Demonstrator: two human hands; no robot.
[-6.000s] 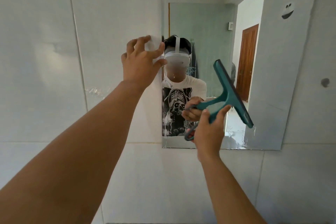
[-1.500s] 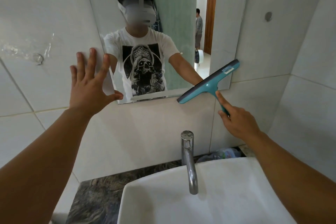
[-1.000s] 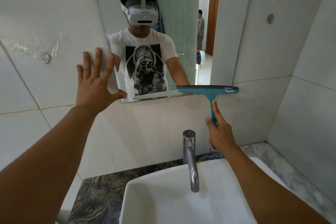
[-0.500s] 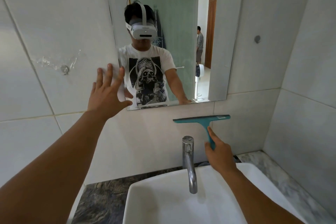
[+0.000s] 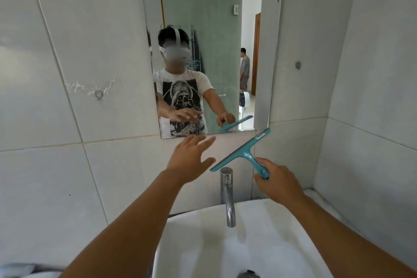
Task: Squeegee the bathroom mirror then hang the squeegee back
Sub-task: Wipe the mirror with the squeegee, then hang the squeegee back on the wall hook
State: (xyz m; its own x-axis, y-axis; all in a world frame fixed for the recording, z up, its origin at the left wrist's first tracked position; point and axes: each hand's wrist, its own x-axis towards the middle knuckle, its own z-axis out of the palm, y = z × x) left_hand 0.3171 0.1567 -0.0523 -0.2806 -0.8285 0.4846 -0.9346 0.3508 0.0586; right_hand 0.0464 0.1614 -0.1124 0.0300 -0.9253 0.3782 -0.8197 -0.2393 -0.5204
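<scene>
While the right hand (image 5: pixel 278 181) grips the handle of the teal squeegee (image 5: pixel 243 151), its blade tilts up to the right, off the glass, just below the mirror (image 5: pixel 225 18) and above the tap (image 5: pixel 227 194). Held there over the white basin (image 5: pixel 259 244), any drips would likely fall into it. The left hand (image 5: pixel 188 160) hovers beside the blade's lower end with fingers spread wide, holding nothing, perhaps reaching to take or wipe the blade. On the tiled wall (image 5: pixel 67 165) are two small fittings, one to the left (image 5: pixel 98 94) and one to the right (image 5: pixel 298 65) of the mirror; which holds the squeegee I cannot tell. The upright tap stands closest beneath the blade.
</scene>
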